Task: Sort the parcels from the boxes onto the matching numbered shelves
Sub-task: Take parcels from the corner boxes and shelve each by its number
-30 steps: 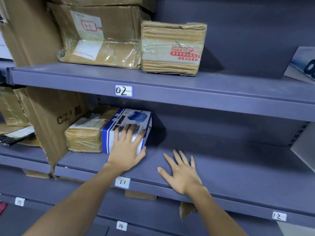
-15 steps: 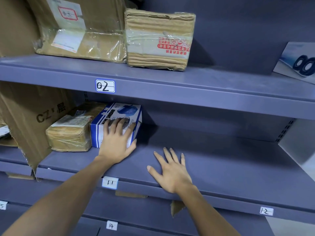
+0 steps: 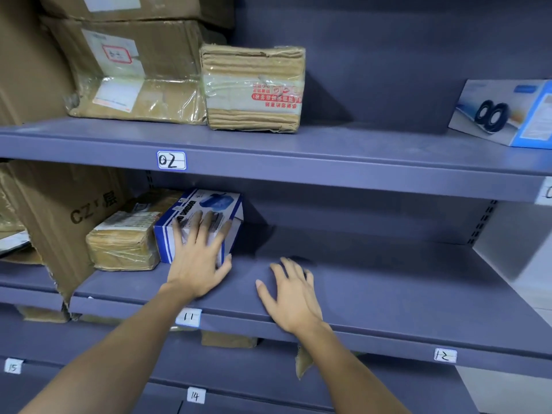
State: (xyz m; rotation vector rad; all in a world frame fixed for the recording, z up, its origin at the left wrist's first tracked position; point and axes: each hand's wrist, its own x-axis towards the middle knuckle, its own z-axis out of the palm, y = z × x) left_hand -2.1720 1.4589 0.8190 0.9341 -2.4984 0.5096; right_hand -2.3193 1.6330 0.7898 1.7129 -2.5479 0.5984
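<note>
Blue-and-white box (image 3: 206, 210): sits on the middle shelf (image 3: 388, 279), left of frame centre, above label 11 (image 3: 188, 317) on the shelf edge. Its left side is just beside a taped brown parcel (image 3: 125, 243).

Left hand (image 3: 198, 261): laid flat against the near face of the box, fingers straight and spread apart. The thumb lies at the box's lower right corner. Nothing is gripped.

Right hand (image 3: 294, 297): palm down on the bare shelf surface at lower centre, fingers straight and slightly apart, holding nothing. It is near the box and clear of it.

Label 12 (image 3: 445, 355): same shelf edge, lower right.

Upper shelf, label 02 (image 3: 171, 160): a small taped carton (image 3: 254, 88) stands against a larger brown carton (image 3: 134, 70), upper left
</note>
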